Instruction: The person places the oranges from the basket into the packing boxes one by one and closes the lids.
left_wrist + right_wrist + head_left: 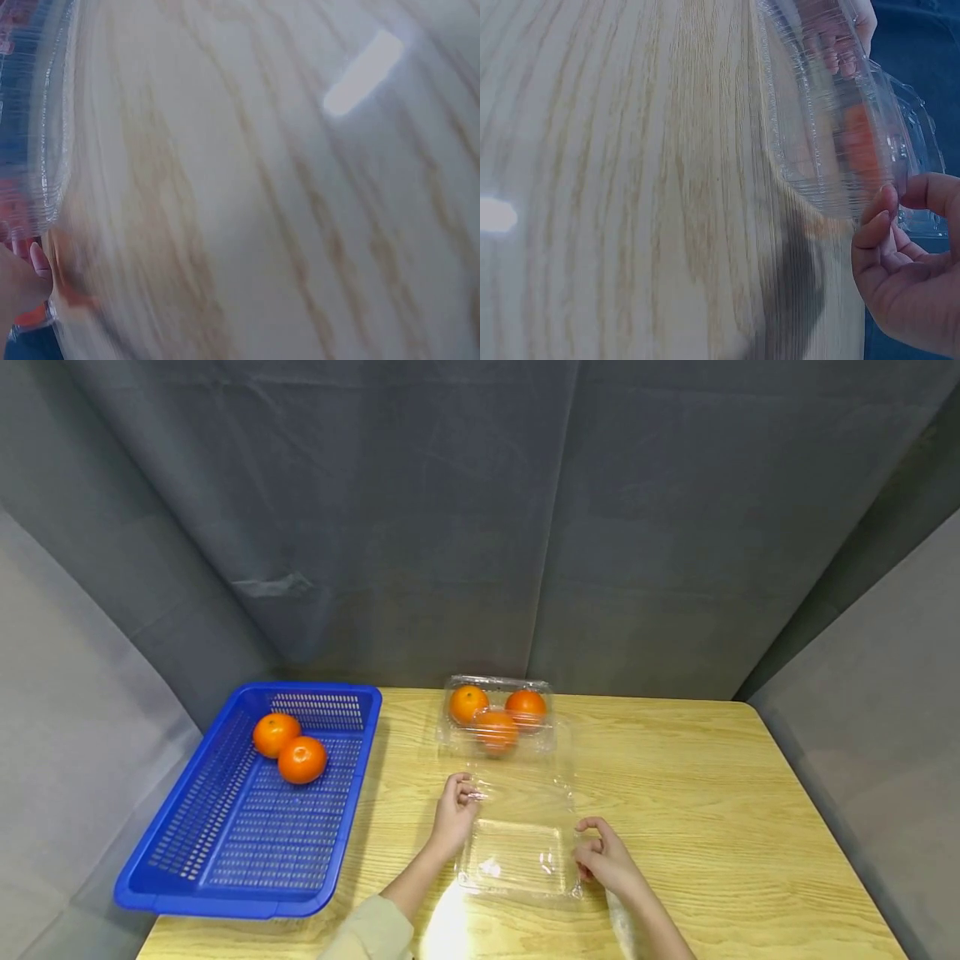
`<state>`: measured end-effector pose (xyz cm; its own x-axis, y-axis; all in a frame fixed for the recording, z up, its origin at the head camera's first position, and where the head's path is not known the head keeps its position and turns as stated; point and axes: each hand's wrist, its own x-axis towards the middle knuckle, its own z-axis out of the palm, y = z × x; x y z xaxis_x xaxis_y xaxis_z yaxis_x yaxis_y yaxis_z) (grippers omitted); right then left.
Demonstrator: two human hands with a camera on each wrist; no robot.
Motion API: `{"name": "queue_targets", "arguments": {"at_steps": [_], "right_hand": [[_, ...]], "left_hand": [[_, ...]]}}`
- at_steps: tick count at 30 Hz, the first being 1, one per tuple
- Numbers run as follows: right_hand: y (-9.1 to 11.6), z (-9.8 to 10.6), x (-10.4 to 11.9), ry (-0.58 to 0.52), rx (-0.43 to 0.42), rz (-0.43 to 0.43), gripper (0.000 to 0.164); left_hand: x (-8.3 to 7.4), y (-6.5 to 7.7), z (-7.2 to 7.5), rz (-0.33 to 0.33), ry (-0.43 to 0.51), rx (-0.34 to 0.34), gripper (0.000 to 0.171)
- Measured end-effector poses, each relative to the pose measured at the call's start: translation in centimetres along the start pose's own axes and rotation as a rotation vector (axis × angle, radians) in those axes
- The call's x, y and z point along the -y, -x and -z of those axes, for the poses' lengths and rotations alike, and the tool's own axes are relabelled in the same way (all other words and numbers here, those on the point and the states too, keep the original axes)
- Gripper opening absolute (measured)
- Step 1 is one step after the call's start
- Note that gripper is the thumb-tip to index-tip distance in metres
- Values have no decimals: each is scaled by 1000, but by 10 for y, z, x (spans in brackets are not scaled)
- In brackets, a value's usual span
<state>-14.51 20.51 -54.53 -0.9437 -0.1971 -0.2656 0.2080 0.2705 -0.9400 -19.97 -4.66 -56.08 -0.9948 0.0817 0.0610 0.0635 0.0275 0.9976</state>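
Observation:
A clear plastic clamshell box point(517, 852), its lid folded back, stands on the table between the two hands. My left hand point(455, 817) holds its left edge with bent fingers; in the left wrist view only part of that hand point(22, 281) shows at the lower left. My right hand point(606, 857) pinches the right edge; in the right wrist view its thumb and fingertips point(881, 210) meet on the plastic rim. No fruit shows in this box. Just behind it, a second clear box point(551, 693) contains three oranges point(497, 731).
On the left stands a blue plastic basket point(258, 906) with two oranges point(302, 760) in its far part. The wooden table point(697, 802) stretches to the right. Grey cloth point(420, 527) hangs behind the table and at both sides.

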Motion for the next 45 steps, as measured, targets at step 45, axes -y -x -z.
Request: {"name": "queue_targets", "arguments": {"at_steps": [45], "right_hand": [[-41, -40, 0, 763, -271, 188, 25]], "left_hand": [[26, -21, 37, 25, -225, -62, 47]]}}
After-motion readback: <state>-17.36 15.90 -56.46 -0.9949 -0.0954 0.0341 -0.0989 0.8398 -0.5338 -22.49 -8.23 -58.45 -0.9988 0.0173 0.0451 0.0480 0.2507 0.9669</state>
